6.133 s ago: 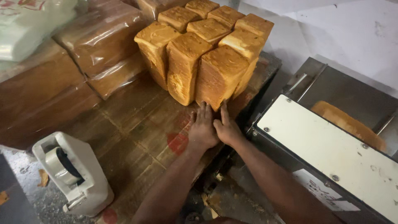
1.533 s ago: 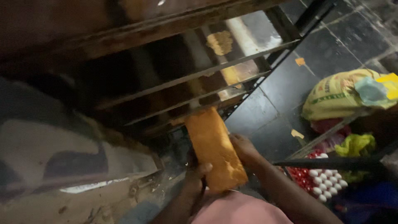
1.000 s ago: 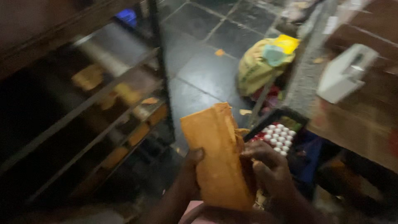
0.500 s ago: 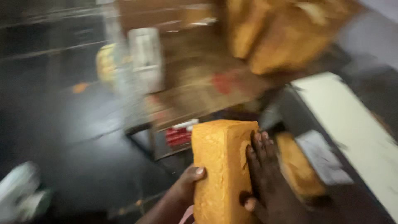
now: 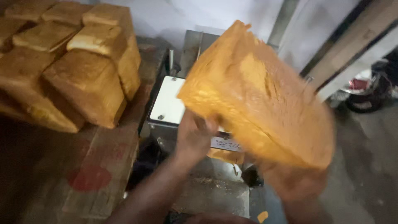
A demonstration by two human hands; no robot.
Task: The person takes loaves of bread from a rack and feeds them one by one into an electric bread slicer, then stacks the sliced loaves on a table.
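While I've got this big golden loaf (image 5: 261, 95) up in the air, tilted on a slant above the metal machine with the white top plate (image 5: 168, 105), the weight is shared between my two hands: my left hand (image 5: 195, 135) cups its lower left corner in a firm grip, and my right hand (image 5: 292, 182) props the underside at the low end, though that one is so smeared I cannot tell how its fingers sit. The risk, I'd say, is the crust tearing or the loaf sliding off that right palm, since it hangs steep and soft bread gives under pressure; a slip would drop it onto the machine or the dusty floor (image 5: 365, 166). Off to the left the stacked loaves (image 5: 78, 74) stand upright on the wooden counter (image 5: 103, 166), well apart from mine. The loaf hides most of the machine behind it, and my right wrist is a blur.
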